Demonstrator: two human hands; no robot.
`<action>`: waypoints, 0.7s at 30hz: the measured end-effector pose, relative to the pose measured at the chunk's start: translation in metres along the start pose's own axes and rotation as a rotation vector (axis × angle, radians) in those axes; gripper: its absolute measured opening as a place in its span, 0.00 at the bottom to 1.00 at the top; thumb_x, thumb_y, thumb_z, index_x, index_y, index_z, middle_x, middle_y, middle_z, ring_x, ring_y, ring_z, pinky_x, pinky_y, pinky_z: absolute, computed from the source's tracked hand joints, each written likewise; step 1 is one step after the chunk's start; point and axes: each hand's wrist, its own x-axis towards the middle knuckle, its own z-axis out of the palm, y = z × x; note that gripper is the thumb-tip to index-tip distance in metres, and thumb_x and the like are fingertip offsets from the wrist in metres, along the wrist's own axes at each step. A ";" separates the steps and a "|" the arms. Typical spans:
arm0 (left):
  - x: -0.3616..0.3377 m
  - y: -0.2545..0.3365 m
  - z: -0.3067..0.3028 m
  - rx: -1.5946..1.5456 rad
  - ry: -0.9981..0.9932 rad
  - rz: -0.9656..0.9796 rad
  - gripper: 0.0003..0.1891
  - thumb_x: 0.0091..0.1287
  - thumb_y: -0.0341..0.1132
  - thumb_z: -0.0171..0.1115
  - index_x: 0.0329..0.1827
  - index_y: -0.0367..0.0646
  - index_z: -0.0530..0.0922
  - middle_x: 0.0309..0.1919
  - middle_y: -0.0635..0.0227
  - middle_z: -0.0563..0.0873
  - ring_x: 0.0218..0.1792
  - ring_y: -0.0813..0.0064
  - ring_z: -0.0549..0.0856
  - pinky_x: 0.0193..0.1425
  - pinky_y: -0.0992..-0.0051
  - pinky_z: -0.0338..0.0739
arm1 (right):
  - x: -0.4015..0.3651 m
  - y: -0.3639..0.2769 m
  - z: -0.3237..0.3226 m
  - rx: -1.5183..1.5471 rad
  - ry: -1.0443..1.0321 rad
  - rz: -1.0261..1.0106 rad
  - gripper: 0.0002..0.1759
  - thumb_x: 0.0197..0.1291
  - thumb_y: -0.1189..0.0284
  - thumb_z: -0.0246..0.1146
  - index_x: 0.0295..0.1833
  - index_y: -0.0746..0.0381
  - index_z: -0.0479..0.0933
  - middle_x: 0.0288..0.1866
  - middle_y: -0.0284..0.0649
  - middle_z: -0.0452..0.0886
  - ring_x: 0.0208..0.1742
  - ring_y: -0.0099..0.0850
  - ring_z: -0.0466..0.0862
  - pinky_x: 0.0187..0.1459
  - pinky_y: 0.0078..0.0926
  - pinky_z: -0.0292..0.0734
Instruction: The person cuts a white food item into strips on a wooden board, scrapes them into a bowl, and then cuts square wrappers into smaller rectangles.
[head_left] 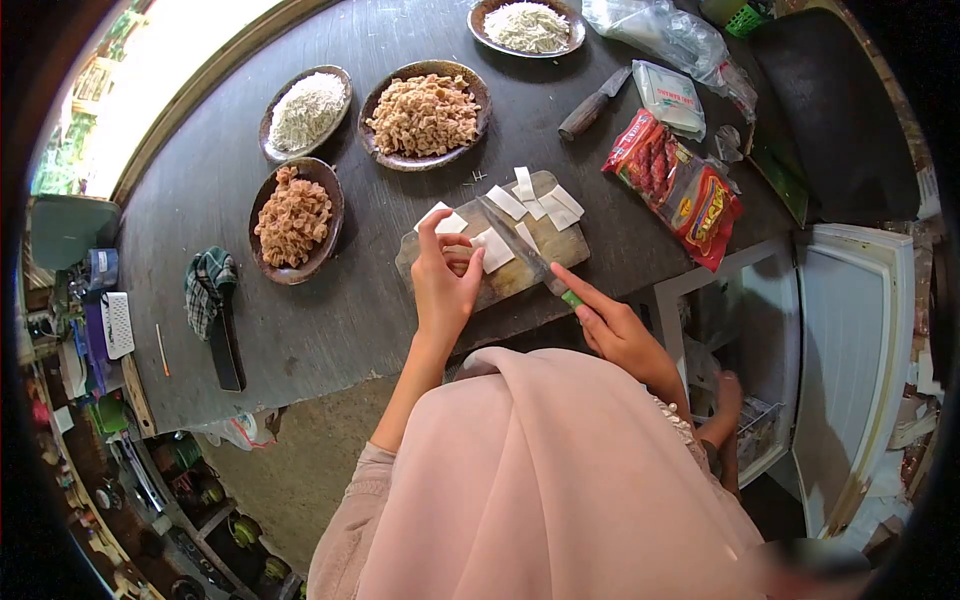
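Observation:
My right hand (pixel 620 335) grips the green handle of a knife (pixel 528 250), its blade lying across the wooden cutting board (pixel 490 290). Close to the blade, the curled fingers of my left hand (pixel 443 285) are at the edge of a flat white slice (pixel 496 250); the exact grip is partly hidden. Another white slice (pixel 440 217) lies behind my left fingers. Several cut white strips (pixel 562 206) are spread over the far right part of the board. A few thin slivers (pixel 478 177) lie on the table just past the board.
Plates of brown curly pieces (pixel 424 115) and white shreds (pixel 308 112) stand on the dark table (pixel 330 330). A second knife (pixel 595 103), a red packet (pixel 675 190) and a white packet (pixel 670 100) are at right. Below them a fridge door (pixel 850 370) hangs open beside a bare limb (pixel 728 398).

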 end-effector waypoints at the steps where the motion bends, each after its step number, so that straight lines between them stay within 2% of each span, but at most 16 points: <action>1: -0.003 0.002 -0.003 0.127 0.018 0.036 0.31 0.61 0.25 0.75 0.66 0.44 0.70 0.46 0.58 0.82 0.36 0.71 0.88 0.41 0.73 0.80 | 0.001 0.000 0.002 0.000 0.002 0.003 0.33 0.77 0.76 0.50 0.84 0.47 0.59 0.25 0.36 0.72 0.25 0.19 0.62 0.30 0.22 0.67; 2: -0.002 0.001 -0.004 0.124 0.016 0.036 0.31 0.61 0.25 0.75 0.66 0.44 0.70 0.46 0.58 0.82 0.36 0.71 0.88 0.41 0.73 0.80 | 0.002 0.000 0.004 -0.066 0.053 -0.049 0.33 0.76 0.76 0.51 0.84 0.45 0.60 0.26 0.43 0.76 0.24 0.23 0.65 0.31 0.25 0.68; 3: -0.001 -0.001 -0.006 0.307 0.106 0.219 0.28 0.58 0.26 0.75 0.62 0.44 0.74 0.47 0.59 0.82 0.41 0.65 0.85 0.47 0.68 0.78 | 0.004 0.000 0.007 -0.133 0.105 -0.101 0.33 0.76 0.76 0.52 0.83 0.43 0.61 0.28 0.51 0.79 0.22 0.27 0.69 0.31 0.27 0.69; 4: 0.000 -0.004 -0.006 0.488 0.196 0.403 0.25 0.56 0.27 0.76 0.57 0.44 0.78 0.47 0.60 0.82 0.46 0.60 0.83 0.53 0.63 0.76 | 0.007 0.002 0.012 -0.134 0.108 -0.100 0.33 0.76 0.76 0.52 0.83 0.43 0.61 0.28 0.51 0.79 0.22 0.27 0.69 0.31 0.27 0.69; 5: -0.002 -0.007 -0.007 0.485 0.195 0.405 0.25 0.56 0.27 0.76 0.57 0.44 0.78 0.47 0.60 0.82 0.46 0.60 0.83 0.53 0.63 0.76 | 0.010 0.007 0.021 -0.178 0.139 -0.062 0.34 0.75 0.75 0.53 0.83 0.41 0.60 0.29 0.56 0.80 0.22 0.35 0.74 0.32 0.33 0.73; 6: -0.005 -0.011 -0.006 0.488 0.173 0.391 0.20 0.55 0.28 0.77 0.52 0.45 0.82 0.47 0.62 0.82 0.50 0.58 0.80 0.57 0.61 0.73 | 0.013 0.012 0.029 -0.221 0.172 -0.023 0.34 0.75 0.74 0.53 0.83 0.39 0.60 0.31 0.61 0.81 0.22 0.42 0.80 0.32 0.38 0.76; 7: -0.009 -0.013 -0.006 0.492 0.151 0.376 0.15 0.55 0.30 0.77 0.46 0.46 0.85 0.48 0.63 0.82 0.55 0.57 0.77 0.61 0.59 0.70 | 0.015 0.019 0.039 -0.221 0.176 -0.019 0.34 0.75 0.74 0.53 0.83 0.39 0.60 0.31 0.61 0.81 0.22 0.42 0.80 0.32 0.38 0.76; 9: -0.012 -0.015 -0.006 0.531 0.148 0.389 0.13 0.55 0.31 0.77 0.43 0.47 0.86 0.48 0.65 0.82 0.54 0.58 0.76 0.61 0.60 0.69 | 0.020 0.030 0.055 -0.368 0.196 -0.047 0.36 0.74 0.72 0.55 0.83 0.36 0.57 0.28 0.60 0.81 0.28 0.55 0.84 0.34 0.49 0.78; 10: -0.014 -0.015 -0.005 0.574 0.149 0.400 0.11 0.56 0.33 0.77 0.41 0.48 0.87 0.48 0.66 0.81 0.54 0.60 0.76 0.61 0.60 0.69 | 0.022 0.029 0.059 -0.368 0.196 -0.046 0.36 0.74 0.72 0.55 0.83 0.36 0.57 0.28 0.60 0.81 0.28 0.55 0.84 0.34 0.49 0.78; 12: -0.014 -0.019 -0.005 0.557 0.151 0.395 0.11 0.56 0.33 0.77 0.41 0.49 0.87 0.48 0.66 0.81 0.55 0.60 0.75 0.61 0.60 0.68 | 0.024 0.028 0.064 -0.404 0.192 0.004 0.37 0.74 0.72 0.55 0.84 0.37 0.55 0.28 0.60 0.82 0.33 0.58 0.86 0.36 0.56 0.77; 15: -0.014 -0.021 -0.005 0.536 0.145 0.390 0.11 0.56 0.34 0.77 0.42 0.50 0.87 0.47 0.67 0.81 0.55 0.60 0.75 0.62 0.59 0.67 | 0.025 0.028 0.065 -0.450 0.253 -0.036 0.37 0.74 0.72 0.55 0.84 0.37 0.55 0.28 0.59 0.82 0.32 0.57 0.86 0.35 0.54 0.78; 21: -0.013 -0.022 -0.006 0.512 0.132 0.383 0.11 0.57 0.34 0.77 0.43 0.51 0.88 0.48 0.67 0.81 0.55 0.60 0.75 0.62 0.59 0.66 | 0.024 0.027 0.070 -0.448 0.243 -0.039 0.37 0.74 0.72 0.55 0.84 0.38 0.54 0.28 0.58 0.82 0.31 0.56 0.85 0.35 0.55 0.77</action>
